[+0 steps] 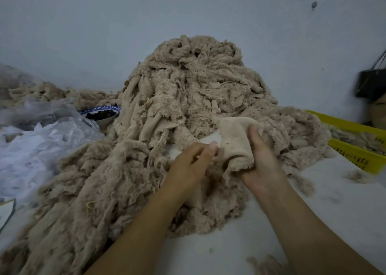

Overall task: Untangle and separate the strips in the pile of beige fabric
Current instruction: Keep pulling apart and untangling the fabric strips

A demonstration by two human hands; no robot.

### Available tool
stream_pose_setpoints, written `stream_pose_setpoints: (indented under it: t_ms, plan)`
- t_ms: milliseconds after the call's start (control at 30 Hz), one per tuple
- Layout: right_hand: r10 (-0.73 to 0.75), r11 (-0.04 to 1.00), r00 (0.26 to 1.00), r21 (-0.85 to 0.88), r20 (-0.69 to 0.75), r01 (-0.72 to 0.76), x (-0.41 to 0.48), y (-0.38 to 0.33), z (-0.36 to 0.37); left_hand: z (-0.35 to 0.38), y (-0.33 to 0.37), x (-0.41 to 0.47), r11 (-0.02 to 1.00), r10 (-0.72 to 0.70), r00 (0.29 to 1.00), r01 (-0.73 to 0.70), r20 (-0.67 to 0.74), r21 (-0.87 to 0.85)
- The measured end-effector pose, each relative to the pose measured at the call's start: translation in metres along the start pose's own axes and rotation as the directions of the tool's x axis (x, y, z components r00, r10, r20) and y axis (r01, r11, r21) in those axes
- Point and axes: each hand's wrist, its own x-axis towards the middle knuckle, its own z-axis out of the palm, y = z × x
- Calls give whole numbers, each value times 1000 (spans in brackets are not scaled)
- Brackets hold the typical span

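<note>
**Both hands on one strip**

The pile (188,99) heaps at the far middle of the tabletop (313,201) and spills to its near left corner. Just before it, the right hand (261,162) grips a strip (236,141), fingers curled round it. The left hand (192,164) pinches the strip's left edge. A basket (355,149) sits at the right edge

The pile of beige fabric (188,82) is fleecy cloth, matt and rough, with frayed edges. The strip (234,143) at its centre shows a smoother backing. At 9 o'clock, crinkled clear plastic bags (41,132) shine faintly. At 3 o'clock, the yellow crate (353,155) is perforated plastic. The white tabletop (334,201) looks matt.
</note>
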Motion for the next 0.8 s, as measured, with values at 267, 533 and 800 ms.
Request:
stream_pose_setpoints:
  t_ms: [267, 533, 800]
  plan:
    - [-37, 984, 999, -171, 33, 42, -1, 12, 1, 2, 7, 0, 787, -227, 973, 207, 39, -581]
    - [22, 505, 960, -832, 279, 230, -8, 36, -1, -17, 12, 8, 490, -327, 945, 152, -19, -859]
    - [-135, 614, 990, -782, 37, 112, -3, 26, -7, -28, 13, 12, 283, -499, 862, 67, -87, -957]
